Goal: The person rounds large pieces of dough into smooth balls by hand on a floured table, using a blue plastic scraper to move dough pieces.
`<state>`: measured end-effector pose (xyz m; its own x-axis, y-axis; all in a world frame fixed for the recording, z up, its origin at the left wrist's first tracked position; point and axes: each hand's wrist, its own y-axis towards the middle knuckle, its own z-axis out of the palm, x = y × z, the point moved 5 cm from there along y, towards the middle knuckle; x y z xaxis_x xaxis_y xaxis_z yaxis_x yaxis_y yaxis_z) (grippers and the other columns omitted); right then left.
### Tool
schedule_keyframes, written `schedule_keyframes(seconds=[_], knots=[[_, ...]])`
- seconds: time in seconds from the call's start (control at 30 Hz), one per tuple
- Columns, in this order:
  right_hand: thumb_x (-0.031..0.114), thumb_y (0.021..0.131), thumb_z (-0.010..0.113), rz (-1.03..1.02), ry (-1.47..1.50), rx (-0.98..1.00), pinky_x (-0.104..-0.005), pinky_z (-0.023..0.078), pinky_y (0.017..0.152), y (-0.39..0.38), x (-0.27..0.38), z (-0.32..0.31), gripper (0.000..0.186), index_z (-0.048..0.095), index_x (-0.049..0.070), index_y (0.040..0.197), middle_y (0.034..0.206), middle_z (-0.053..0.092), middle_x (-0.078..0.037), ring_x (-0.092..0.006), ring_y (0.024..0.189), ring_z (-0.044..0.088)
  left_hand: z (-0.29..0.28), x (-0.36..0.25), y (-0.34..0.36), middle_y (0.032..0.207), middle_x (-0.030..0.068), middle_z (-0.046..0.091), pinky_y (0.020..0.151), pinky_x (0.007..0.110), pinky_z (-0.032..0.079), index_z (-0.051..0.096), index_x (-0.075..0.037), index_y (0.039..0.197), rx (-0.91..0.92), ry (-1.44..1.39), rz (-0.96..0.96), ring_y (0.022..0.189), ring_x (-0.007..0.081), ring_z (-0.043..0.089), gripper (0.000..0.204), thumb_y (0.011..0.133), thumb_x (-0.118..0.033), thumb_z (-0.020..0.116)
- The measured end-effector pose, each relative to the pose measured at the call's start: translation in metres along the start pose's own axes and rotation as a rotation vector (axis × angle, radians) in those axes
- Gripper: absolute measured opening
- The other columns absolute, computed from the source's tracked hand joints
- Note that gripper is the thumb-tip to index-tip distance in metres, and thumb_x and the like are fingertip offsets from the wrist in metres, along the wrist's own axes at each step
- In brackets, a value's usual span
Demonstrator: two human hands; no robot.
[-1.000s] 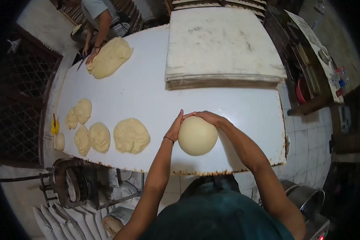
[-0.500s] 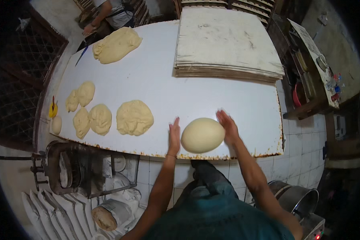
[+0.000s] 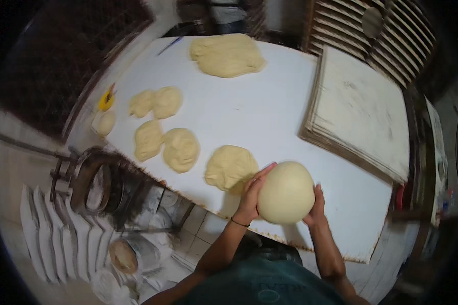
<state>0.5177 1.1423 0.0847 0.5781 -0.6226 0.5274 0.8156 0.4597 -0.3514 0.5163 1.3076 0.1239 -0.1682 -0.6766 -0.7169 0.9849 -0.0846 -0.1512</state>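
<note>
A smooth, rounded dough ball [image 3: 286, 193] is held up between my two hands, above the front edge of the white table [image 3: 269, 119]. My left hand [image 3: 252, 199] cups its left side, and my right hand [image 3: 316, 207] supports it from the right, fingers partly hidden behind it. Just left of my left hand lies a flattened, wrinkled dough piece [image 3: 231, 168]. Farther left are more lumps, among them a round dough piece [image 3: 181, 150] and an oval dough piece [image 3: 148, 141]. A large dough slab [image 3: 227, 55] rests at the far edge.
Stacked whitish boards [image 3: 361, 112] fill the table's right part. A blue knife-like tool [image 3: 170, 46] lies at the far left; a yellow object [image 3: 107, 99] is at the left edge. Below stand a metal machine [image 3: 97, 188] and white sacks [image 3: 61, 234]. Behind is a slatted rack [image 3: 402, 40].
My hands have closed in on the dough ball and lifted it off the table. The view has turned left, so the table's things appear farther right.
</note>
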Motion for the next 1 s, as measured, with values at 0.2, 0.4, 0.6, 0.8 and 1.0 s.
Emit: schedule_keyframes(seconds=[0.2,0.4,0.6,0.8,1.0], knots=[[0.053,0.08,0.056,0.251,0.106,-0.067,-0.0485,0.042,0.096,0.049,-0.133,0.064,0.071,0.04,0.008,0.132,0.129,0.048,-0.014,-0.032,0.117,0.048,-0.115,-0.102,-0.05,0.125,0.0108,0.053,0.096,0.028,0.039,0.049,0.004,0.125,-0.325,0.236,0.019,0.112,0.0167,0.051,0.039,0.094,-0.02,0.046],[0.046,0.078,0.062,0.329,0.196,0.241,-0.0504,0.041,0.096,0.138,-0.217,0.248,0.069,0.04,0.008,0.131,0.129,0.048,-0.014,-0.0324,0.116,0.048,-0.226,-0.292,-0.134,0.139,0.019,0.036,0.11,0.041,0.021,0.04,0.007,0.128,-0.416,-0.122,0.856,0.13,0.0294,0.032,0.051,0.098,-0.034,0.03],[0.055,0.08,0.055,0.281,0.344,0.554,-0.0508,0.041,0.096,0.251,-0.268,0.473,0.069,0.041,0.011,0.131,0.13,0.047,-0.011,-0.031,0.116,0.048,-0.352,-0.345,-0.241,0.13,0.0168,0.046,0.109,0.037,0.027,0.044,0.003,0.125,-0.872,-0.019,0.9,0.126,0.0261,0.04,0.044,0.099,-0.031,0.034],[0.047,0.087,0.054,0.148,0.248,0.41,-0.047,0.037,0.1,0.404,-0.39,0.538,0.059,0.04,0.012,0.132,0.131,0.046,-0.01,-0.0288,0.119,0.045,-0.456,-0.22,-0.289,0.128,0.0153,0.047,0.101,0.039,0.037,0.043,-0.001,0.124,-1.061,-0.045,0.567,0.118,0.0262,0.046,0.038,0.098,-0.028,0.041],[0.026,0.089,0.058,0.214,-0.716,0.22,-0.0332,0.045,0.086,0.386,-0.43,0.372,0.041,0.05,0.002,0.122,0.116,0.057,-0.01,-0.0195,0.104,0.056,-0.447,-0.198,-0.264,0.125,0.0135,0.051,0.099,0.037,0.037,0.044,-0.004,0.126,-1.095,-0.31,0.284,0.118,0.0243,0.048,0.042,0.094,-0.031,0.047]])
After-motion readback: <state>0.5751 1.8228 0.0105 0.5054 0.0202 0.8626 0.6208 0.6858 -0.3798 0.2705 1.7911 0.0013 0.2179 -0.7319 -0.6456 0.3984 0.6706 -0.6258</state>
